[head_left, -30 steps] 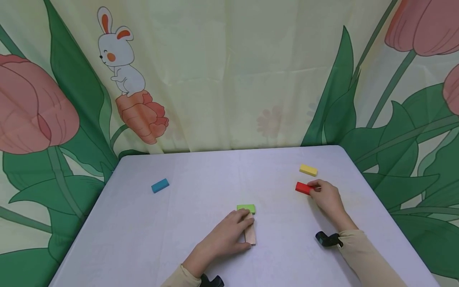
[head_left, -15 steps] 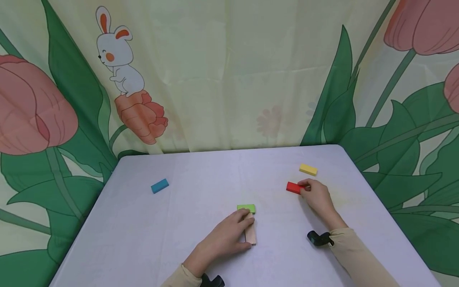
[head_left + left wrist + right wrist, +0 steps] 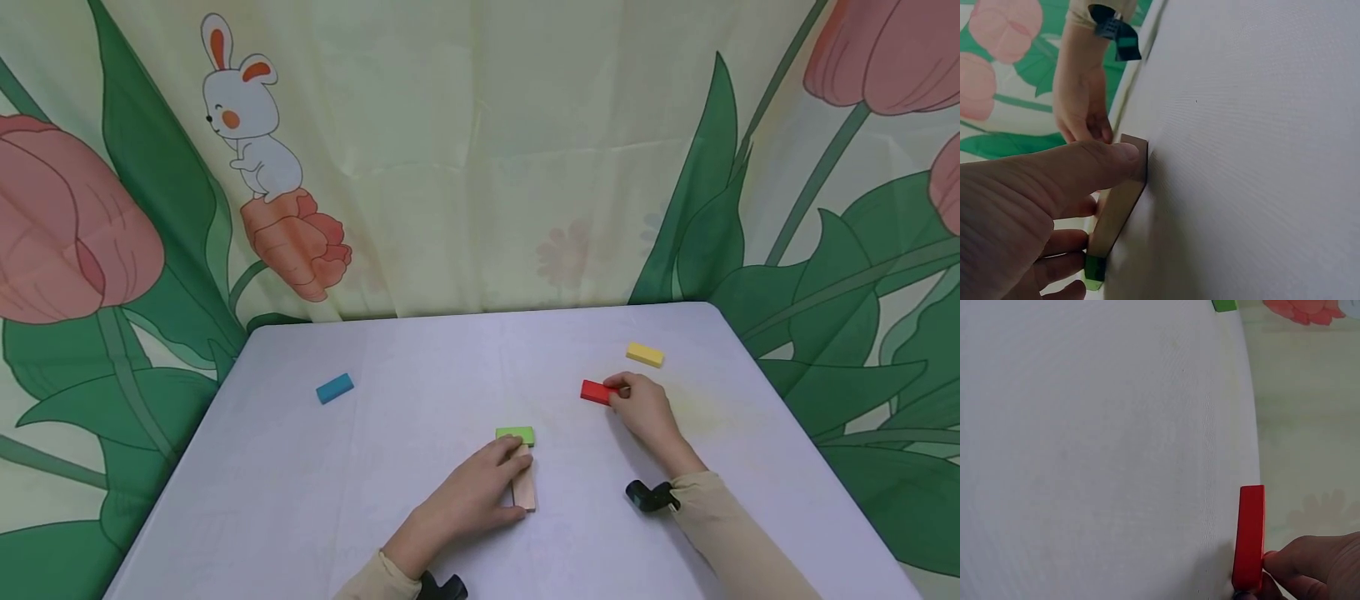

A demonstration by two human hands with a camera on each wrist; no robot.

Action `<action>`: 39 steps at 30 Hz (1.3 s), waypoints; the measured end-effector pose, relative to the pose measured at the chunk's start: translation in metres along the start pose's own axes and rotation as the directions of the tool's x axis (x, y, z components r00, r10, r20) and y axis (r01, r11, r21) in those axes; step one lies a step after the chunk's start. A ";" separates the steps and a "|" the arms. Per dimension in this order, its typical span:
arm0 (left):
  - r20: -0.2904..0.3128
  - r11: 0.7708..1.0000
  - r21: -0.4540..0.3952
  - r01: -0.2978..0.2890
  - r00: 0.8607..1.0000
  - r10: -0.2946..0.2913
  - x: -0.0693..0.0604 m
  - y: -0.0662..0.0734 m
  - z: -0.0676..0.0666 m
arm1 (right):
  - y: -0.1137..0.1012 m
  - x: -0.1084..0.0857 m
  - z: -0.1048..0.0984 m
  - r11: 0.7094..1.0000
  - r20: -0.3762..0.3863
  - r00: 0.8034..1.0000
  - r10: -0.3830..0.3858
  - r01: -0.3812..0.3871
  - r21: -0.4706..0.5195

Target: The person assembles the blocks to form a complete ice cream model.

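Five blocks are in view on the white table (image 3: 420, 358), two of them in hand. The left hand (image 3: 471, 497) has its fingers bent and spread along a plain wooden block (image 3: 523, 490) — thumb at the near end, fingertips toward the far end — and holds it at the middle of the near half. A green block (image 3: 517, 434) sits crosswise at the wooden block's far end, touching it, with the left fingertips reaching its near edge. The right hand (image 3: 643, 408) pinches the right end of a red block (image 3: 596, 392) between thumb and fingers; whether the red block rests on the surface cannot be told. It is to the right of the green block and farther off. A yellow block (image 3: 645, 355) lies just beyond, farther right. A blue block (image 3: 334, 388) lies at far left, well apart. Beige sleeves (image 3: 738, 533) cover both forearms.
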State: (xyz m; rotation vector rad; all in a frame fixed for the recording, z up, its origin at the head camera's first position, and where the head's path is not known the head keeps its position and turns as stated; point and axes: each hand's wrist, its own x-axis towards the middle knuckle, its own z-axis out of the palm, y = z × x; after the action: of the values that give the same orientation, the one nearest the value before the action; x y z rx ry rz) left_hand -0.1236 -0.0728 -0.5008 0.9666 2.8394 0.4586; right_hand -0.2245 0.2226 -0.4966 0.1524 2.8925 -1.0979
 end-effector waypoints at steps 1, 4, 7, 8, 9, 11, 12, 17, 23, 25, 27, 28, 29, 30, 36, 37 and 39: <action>-0.001 1.000 0.002 0.000 1.000 0.000 0.000 0.000 0.000 | -0.001 0.000 0.001 1.000 0.004 1.000 0.003 -0.003 0.001; -0.002 1.000 0.003 -0.004 1.000 0.004 0.000 0.000 0.000 | -0.004 0.001 0.004 1.000 0.010 1.000 0.004 -0.004 0.002; -0.003 1.000 -0.002 -0.004 1.000 0.004 0.000 0.000 -0.001 | -0.006 0.003 0.009 1.000 0.004 1.000 -0.008 0.008 0.004; -0.002 1.000 -0.005 -0.002 1.000 0.002 0.000 0.000 -0.001 | -0.007 0.003 0.011 1.000 0.000 1.000 -0.014 0.014 0.005; -0.001 1.000 -0.007 0.000 1.000 0.000 -0.001 0.000 -0.001 | -0.008 0.003 0.013 1.000 -0.001 1.000 -0.017 0.017 0.008; 0.002 1.000 -0.012 0.005 1.000 -0.005 -0.001 0.000 -0.001 | -0.011 0.004 0.016 1.000 0.000 1.000 -0.017 0.017 0.015; 0.003 1.000 -0.014 0.007 1.000 -0.007 -0.001 0.000 -0.001 | -0.013 0.003 0.017 1.000 0.005 1.000 -0.015 0.015 0.021; 0.002 1.000 -0.009 -0.002 1.000 0.002 -0.001 0.000 0.001 | -0.021 0.002 0.024 0.999 0.017 1.000 -0.014 0.013 0.039; 0.013 1.000 -0.009 0.004 1.000 -0.004 0.000 0.000 0.001 | -0.030 0.000 0.036 0.999 0.017 0.999 -0.036 0.035 0.031; 0.015 1.000 -0.008 0.008 1.000 -0.008 0.000 0.000 0.001 | -0.033 0.000 0.040 0.998 0.016 0.999 -0.043 0.042 0.035; 0.015 1.000 -0.006 0.010 1.000 -0.010 0.000 0.000 0.000 | -0.037 -0.001 0.044 0.998 0.013 0.999 -0.051 0.051 0.040; 0.016 1.000 -0.007 0.011 1.000 -0.011 0.000 0.000 0.000 | -0.038 -0.001 0.045 0.997 0.012 0.998 -0.059 0.058 0.040; 0.016 1.000 -0.008 0.011 1.000 -0.011 0.000 0.000 0.000 | -0.040 -0.001 0.047 0.997 0.009 0.998 -0.066 0.065 0.040; 0.017 1.000 -0.008 0.010 1.000 -0.010 0.000 0.000 0.000 | -0.041 -0.001 0.048 0.996 0.008 0.997 -0.075 0.075 0.040; 0.020 1.000 -0.008 0.000 1.000 0.000 -0.001 0.000 -0.002 | -0.049 -0.002 0.056 0.993 0.009 0.994 -0.106 0.106 0.045; 0.020 1.000 -0.008 -0.002 1.000 0.002 -0.001 0.001 -0.003 | -0.050 -0.003 0.057 0.993 0.010 0.994 -0.107 0.107 0.046; 0.021 1.000 -0.011 -0.004 1.000 0.004 -0.001 0.000 -0.003 | -0.053 -0.004 0.059 0.993 0.007 0.994 -0.110 0.109 0.052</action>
State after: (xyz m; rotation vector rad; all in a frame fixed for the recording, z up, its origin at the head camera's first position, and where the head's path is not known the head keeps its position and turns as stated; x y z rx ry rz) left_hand -0.1232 -0.0738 -0.4977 0.9697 2.8141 0.4617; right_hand -0.2259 0.1443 -0.5055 -0.0100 2.8964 -1.1870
